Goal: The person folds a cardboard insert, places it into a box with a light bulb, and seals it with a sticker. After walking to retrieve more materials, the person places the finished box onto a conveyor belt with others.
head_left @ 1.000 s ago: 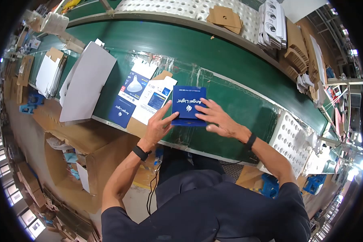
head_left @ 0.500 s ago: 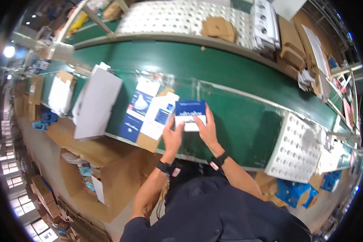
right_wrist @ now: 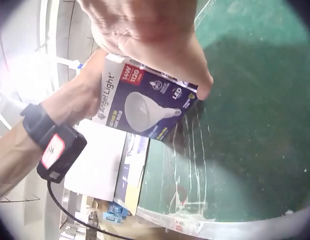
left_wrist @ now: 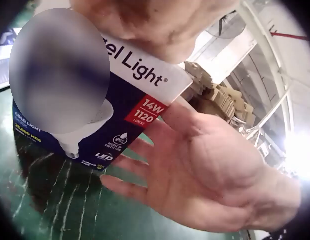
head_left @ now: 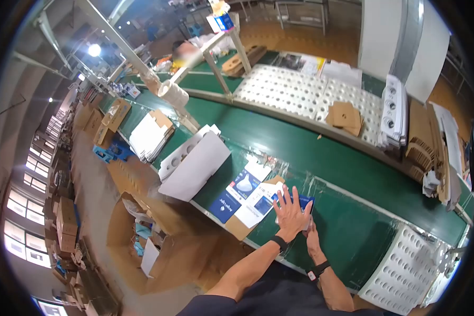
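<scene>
Blue-and-white cardboard bulb box [right_wrist: 147, 112]; left grip [head_left: 290, 215]: spread; right grip [head_left: 314, 241]: at box's right, cannot tell if pinching.

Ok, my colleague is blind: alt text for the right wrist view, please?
A blue-and-white cardboard Angel Light bulb box, the person's right hand along its upper edge and left hand beside it. A glossy green tabletop fills the right side.

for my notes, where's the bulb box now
The bulb box is below and right of centre in the head view, just right of the flat cartons, with the left hand over it and the right hand at its side.
</scene>
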{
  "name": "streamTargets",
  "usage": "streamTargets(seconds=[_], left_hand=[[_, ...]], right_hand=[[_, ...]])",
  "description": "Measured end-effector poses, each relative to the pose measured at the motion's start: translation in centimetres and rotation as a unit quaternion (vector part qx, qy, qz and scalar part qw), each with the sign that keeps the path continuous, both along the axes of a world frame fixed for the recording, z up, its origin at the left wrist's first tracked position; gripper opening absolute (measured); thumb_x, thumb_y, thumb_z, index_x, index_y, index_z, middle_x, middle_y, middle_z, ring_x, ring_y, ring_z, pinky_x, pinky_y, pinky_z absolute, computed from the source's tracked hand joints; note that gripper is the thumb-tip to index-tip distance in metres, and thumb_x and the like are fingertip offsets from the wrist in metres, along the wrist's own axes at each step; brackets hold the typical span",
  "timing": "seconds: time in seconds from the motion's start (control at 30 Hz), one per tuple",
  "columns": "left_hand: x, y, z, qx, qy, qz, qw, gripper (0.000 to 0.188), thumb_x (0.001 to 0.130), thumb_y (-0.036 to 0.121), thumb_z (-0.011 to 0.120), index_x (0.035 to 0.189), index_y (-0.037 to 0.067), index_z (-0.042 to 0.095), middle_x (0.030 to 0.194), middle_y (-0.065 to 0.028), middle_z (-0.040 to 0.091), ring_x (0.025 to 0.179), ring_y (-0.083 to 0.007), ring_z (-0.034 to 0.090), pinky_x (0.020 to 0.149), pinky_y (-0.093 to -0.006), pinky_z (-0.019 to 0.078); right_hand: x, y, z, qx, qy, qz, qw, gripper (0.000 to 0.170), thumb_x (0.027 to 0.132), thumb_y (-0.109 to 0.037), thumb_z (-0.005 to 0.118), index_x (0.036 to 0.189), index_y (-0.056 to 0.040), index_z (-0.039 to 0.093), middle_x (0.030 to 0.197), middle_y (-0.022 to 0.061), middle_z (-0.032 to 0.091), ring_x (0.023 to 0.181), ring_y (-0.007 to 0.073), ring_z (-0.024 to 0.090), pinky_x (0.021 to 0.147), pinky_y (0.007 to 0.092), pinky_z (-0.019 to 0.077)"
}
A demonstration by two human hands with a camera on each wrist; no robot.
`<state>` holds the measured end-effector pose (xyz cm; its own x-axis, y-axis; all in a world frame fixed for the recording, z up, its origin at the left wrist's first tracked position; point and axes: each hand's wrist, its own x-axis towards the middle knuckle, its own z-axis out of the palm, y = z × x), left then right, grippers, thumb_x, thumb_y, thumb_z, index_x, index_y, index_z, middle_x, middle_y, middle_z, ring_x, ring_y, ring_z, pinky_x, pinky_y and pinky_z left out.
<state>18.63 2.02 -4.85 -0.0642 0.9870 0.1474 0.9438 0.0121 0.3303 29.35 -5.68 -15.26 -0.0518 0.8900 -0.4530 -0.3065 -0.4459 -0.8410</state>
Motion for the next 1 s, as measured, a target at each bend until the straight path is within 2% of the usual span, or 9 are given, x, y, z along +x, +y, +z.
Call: streamTargets(seconds=[0.07,0.17,0.33,0.43,0.57,0.63,0.67,0.7,1.0], left_hand=[[-0.2,0.4,-0.7,0.026,-0.008,-0.018,0.999,0.081,0.096,0.058,0.050,0.152,0.001,0.038,0.159,-0.0308,0.025,0.145,-0.0535,0.023,0.112,-0.0707,0.0156],[0.4,0.2,-1.7,0.059,0.113,-0.038,0.991,0.082,0.094,0.060,0.053,0.152,0.003,0.040,0.159,-0.0320,0.024,0.143,-0.0585,0.021,0.110,-0.0740,0.0131],[2.0,-1.4,0.0,0.009,-0.002,0.004,1.000,0.100,0.083,0.070,0.061,0.155,0.006,0.034,0.158,-0.0333,0.022,0.139,-0.0646,0.016,0.108,-0.0769,0.0130],[2.0,-0.8,-0.9,0.009,0.038,0.008,0.999,0.090,0.079,0.048,0.070,0.154,0.012,0.037,0.160,-0.0315,0.019,0.138,-0.0621,0.021,0.107,-0.0747,0.0178],[0.7,2.0,0.5,-0.031,-0.011,-0.047,0.998,0.086,0.075,0.042,0.073,0.152,0.020,0.041,0.160,-0.0298,0.018,0.134,-0.0601,0.028,0.107,-0.0730,0.0210],[0.1,4.5,2.2,0.037,-0.023,-0.117,0.992,0.082,0.075,0.035,0.073,0.149,0.018,0.044,0.160,-0.0301,0.017,0.134,-0.0592,0.030,0.105,-0.0740,0.0243],[-0.3,6.6,3.5,0.063,-0.006,-0.123,0.990,0.080,0.075,0.034,0.072,0.148,0.018,0.044,0.159,-0.0314,0.018,0.134,-0.0606,0.029,0.105,-0.0748,0.0240],[-1.0,9.8,4.4,0.087,0.009,-0.129,0.988,0.078,0.076,0.034,0.071,0.147,0.017,0.045,0.159,-0.0328,0.019,0.134,-0.0620,0.029,0.105,-0.0755,0.0236],[-19.2,39.2,0.2,0.080,0.188,-0.024,0.979,0.084,0.073,0.053,0.075,0.149,0.029,0.048,0.159,-0.0251,0.026,0.136,-0.0559,0.031,0.107,-0.0722,0.0246]], right_hand=[[0.8,0.6,-2.7,0.021,-0.090,0.018,0.996,0.060,0.108,-0.042,0.044,0.154,-0.0050,0.038,0.135,0.0069,0.052,0.114,0.0206,0.054,0.098,0.0323,0.0428],[1.2,1.2,-0.2,-0.022,-0.042,0.025,0.999,0.057,0.107,-0.038,0.048,0.152,-0.0033,0.041,0.130,0.0086,0.054,0.114,0.0217,0.053,0.099,0.0344,0.0421],[1.4,0.6,-5.9,0.130,0.017,0.022,0.991,0.052,0.105,-0.032,0.054,0.145,0.0001,0.048,0.133,0.0128,0.053,0.121,0.0240,0.050,0.104,0.0345,0.0391],[1.0,0.5,-7.8,0.121,-0.009,-0.011,0.993,0.046,0.106,-0.030,0.053,0.139,0.0025,0.054,0.133,0.0133,0.055,0.124,0.0264,0.050,0.105,0.0368,0.0386],[1.1,0.2,-4.5,0.141,-0.185,0.009,0.973,0.043,0.105,-0.028,0.052,0.135,0.0022,0.056,0.117,0.0206,0.062,0.111,0.0325,0.059,0.099,0.0367,0.0437],[1.3,-1.5,-4.4,0.113,-0.254,-0.032,0.960,0.042,0.105,-0.029,0.052,0.133,0.0015,0.058,0.115,0.0195,0.063,0.107,0.0333,0.061,0.096,0.0373,0.0464],[2.1,-2.2,-0.5,0.096,-0.344,0.014,0.934,0.040,0.104,-0.028,0.053,0.132,0.0009,0.059,0.113,0.0183,0.064,0.102,0.0320,0.062,0.091,0.0374,0.0485],[2.3,-3.3,-1.8,0.159,-0.369,-0.018,0.915,0.038,0.104,-0.025,0.054,0.131,0.0009,0.060,0.111,0.0162,0.064,0.099,0.0280,0.062,0.088,0.0352,0.0489],[0.5,-2.4,2.4,0.014,-0.392,-0.044,0.919,0.031,0.103,-0.019,0.057,0.126,0.0008,0.063,0.101,0.0086,0.062,0.083,0.0179,0.057,0.076,0.0293,0.0468]])
